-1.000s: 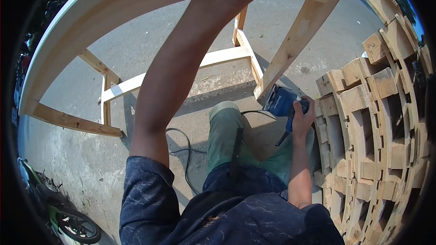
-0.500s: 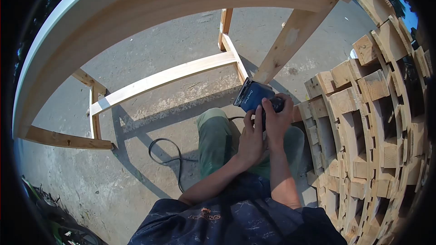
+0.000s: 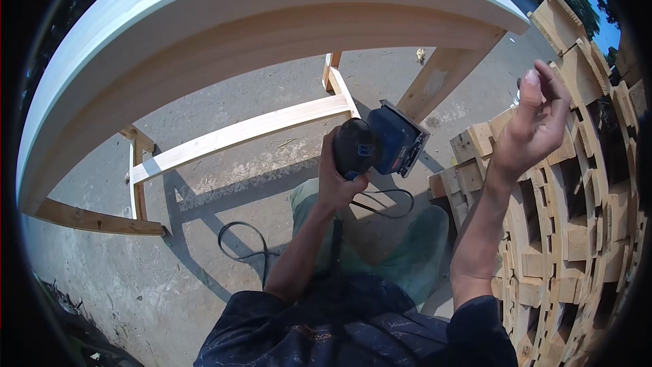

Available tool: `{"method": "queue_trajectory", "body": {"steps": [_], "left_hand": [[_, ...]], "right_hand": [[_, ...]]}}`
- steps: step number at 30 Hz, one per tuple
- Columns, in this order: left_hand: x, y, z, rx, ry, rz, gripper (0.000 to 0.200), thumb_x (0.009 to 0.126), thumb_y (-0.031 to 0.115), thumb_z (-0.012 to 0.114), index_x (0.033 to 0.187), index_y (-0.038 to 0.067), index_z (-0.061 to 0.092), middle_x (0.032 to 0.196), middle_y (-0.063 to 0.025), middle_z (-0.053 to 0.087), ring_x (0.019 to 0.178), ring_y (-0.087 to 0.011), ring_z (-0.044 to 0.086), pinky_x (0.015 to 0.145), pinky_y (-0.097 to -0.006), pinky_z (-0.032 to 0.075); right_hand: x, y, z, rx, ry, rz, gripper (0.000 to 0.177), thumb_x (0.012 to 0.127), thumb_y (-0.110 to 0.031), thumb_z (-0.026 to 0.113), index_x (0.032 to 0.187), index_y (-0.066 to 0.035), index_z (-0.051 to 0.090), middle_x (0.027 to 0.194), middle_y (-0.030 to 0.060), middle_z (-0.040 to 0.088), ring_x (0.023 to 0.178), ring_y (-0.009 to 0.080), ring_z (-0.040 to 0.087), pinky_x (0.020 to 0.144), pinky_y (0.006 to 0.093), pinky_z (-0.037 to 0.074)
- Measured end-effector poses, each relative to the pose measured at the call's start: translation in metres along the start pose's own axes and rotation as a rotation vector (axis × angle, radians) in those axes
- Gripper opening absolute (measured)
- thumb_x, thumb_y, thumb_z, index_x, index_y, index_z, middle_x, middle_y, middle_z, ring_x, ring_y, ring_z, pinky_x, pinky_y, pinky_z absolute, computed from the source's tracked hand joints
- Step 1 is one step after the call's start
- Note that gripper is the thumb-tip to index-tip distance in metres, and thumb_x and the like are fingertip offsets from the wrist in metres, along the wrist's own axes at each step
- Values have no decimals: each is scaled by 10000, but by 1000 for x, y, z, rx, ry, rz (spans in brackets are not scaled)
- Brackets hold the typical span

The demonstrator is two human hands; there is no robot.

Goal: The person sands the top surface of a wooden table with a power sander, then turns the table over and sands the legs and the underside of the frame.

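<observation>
A blue and black power sander (image 3: pixel 392 141) is held by my left hand (image 3: pixel 334 180), its fingers wrapped round the black end. The sander's flat pad faces right, and it hangs in front of the wooden table's right leg (image 3: pixel 441 78). My right hand (image 3: pixel 540 115) is raised at the right, above the stacked pallets, with its fingers curled and pressed together; whether anything small is between them I cannot make out. The curved-looking wooden table edge (image 3: pixel 272 30) spans the view above both hands.
Stacked wooden pallets (image 3: pixel 577 231) rise along the right side. A black cable (image 3: pixel 238 256) loops on the concrete floor (image 3: pixel 163 265). The table's lower crossbar (image 3: pixel 238 134) runs behind the sander. Plants stand at the lower left edge.
My right hand has let go of the sander and moved up and right. My left hand now holds the sander alone, turned so its pad faces right. The view has tilted slightly upward.
</observation>
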State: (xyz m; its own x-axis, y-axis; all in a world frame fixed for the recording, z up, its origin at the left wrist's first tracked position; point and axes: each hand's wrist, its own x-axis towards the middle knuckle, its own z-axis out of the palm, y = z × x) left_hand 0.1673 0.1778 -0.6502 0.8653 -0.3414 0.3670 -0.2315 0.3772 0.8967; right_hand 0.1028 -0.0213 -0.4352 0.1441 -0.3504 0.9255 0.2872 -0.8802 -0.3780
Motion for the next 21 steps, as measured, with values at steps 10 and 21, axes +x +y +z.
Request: {"method": "queue_trajectory", "body": {"steps": [10, 21], "left_hand": [[56, -21, 40, -152, -6, 171, 983, 670, 160, 867, 1477, 44, 319, 1269, -129, 554, 1130, -231, 618, 984, -379, 524], [104, 7, 49, 63, -5, 336, 1067, 645, 369, 880, 1487, 78, 293, 1239, -116, 502, 1101, -220, 577, 944, -367, 498]], "right_hand": [[168, 17, 83, -407, -878, -232, 372, 989, -266, 625, 1312, -81, 614, 1263, 150, 634, 1164, 278, 591, 1015, 389, 467], [166, 50, 78, -407, -1092, -347, 438, 1025, -277, 560, 1402, -55, 532, 1402, 167, 541, 1317, 293, 482, 1126, 386, 379]]}}
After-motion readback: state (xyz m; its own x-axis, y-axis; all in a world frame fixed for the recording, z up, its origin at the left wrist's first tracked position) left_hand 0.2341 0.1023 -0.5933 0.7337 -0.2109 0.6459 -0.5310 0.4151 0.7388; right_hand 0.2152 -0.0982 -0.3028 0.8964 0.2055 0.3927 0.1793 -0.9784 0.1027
